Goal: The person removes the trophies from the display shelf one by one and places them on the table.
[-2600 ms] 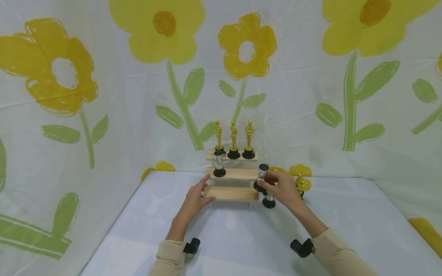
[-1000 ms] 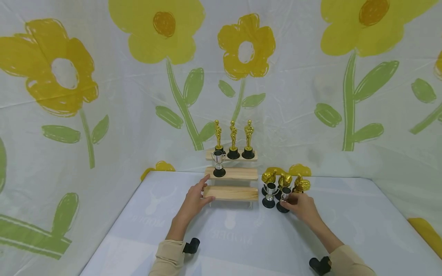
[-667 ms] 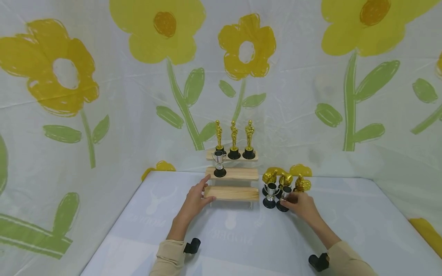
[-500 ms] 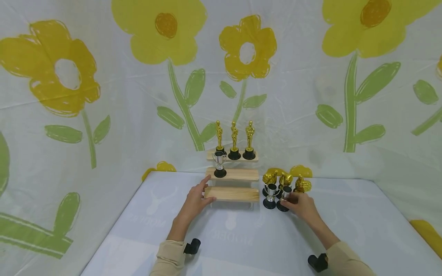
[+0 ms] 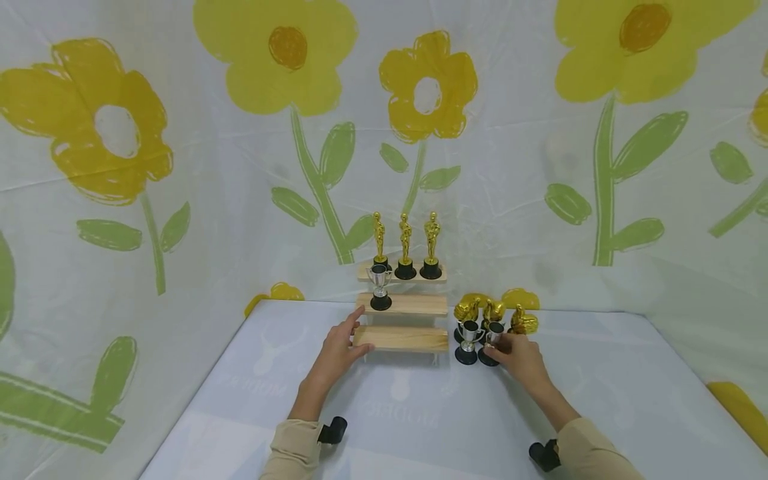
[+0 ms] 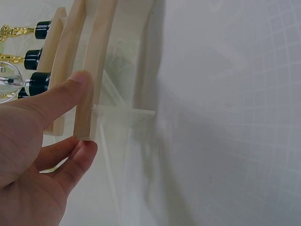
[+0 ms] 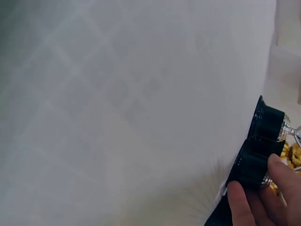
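Note:
My right hand [image 5: 523,360] pinches a small silver trophy cup [image 5: 495,331] low on its body, at the table right of the shelf. Its black base [image 7: 251,165] sits against the base of a second silver trophy cup [image 5: 467,343] standing upright to its left. On the left, my left hand [image 5: 336,350] grips the left end of a three-tier wooden display shelf [image 5: 402,338]. Its thumb lies on the lowest board [image 6: 89,101], with fingers curled at the board's end. A third silver trophy cup [image 5: 380,287] stands at the left of the middle tier.
Several gold figure statuettes [image 5: 405,240] stand in a row on the top tier. Behind the silver cups are gold trophies [image 5: 525,323] on black bases, partly hidden. A flower-printed cloth [image 5: 504,167] rises behind the white-covered table [image 5: 390,427].
My right hand has brought the silver trophy cup from beside the middle tier down and right, next to the other cup. Over the last second it barely shifts. My left hand stays put.

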Action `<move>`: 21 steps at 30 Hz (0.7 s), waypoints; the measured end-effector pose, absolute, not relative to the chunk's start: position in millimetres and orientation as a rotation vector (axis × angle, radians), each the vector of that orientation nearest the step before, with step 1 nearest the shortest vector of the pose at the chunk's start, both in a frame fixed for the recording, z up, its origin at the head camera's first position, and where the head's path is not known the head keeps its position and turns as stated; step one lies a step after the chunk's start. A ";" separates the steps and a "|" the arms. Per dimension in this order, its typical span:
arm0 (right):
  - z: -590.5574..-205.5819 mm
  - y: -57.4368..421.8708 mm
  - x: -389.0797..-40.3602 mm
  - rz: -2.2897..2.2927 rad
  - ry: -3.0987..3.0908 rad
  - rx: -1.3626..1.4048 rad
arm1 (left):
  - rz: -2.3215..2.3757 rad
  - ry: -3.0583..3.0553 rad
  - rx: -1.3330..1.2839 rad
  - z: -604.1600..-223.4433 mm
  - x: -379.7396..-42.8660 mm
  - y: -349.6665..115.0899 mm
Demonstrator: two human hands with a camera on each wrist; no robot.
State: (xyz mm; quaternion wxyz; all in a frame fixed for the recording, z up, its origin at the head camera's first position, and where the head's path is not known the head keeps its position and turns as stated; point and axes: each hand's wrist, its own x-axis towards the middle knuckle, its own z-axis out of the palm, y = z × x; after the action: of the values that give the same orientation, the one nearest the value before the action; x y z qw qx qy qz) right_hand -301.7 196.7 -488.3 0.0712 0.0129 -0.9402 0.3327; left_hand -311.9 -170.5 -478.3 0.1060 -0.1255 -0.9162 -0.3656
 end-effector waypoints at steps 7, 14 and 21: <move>-486.0 196.7 -300.0 0.989 -2.843 0.036 | -1.070 -2.705 -0.368 -478.9 -311.0 -170.3; -485.1 196.2 -300.9 0.994 -2.839 0.031 | -1.062 -2.697 -0.376 -478.2 -310.5 -170.6; -485.0 195.9 -301.1 0.975 -2.844 0.029 | -1.063 -2.695 -0.366 -479.3 -311.7 -169.7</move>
State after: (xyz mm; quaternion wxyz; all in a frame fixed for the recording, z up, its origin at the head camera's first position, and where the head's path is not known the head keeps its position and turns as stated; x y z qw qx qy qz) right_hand -301.1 195.9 -485.0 0.0676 0.0095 -0.9437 0.3236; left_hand -311.7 -169.7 -479.3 0.1107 -0.1246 -0.9172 -0.3618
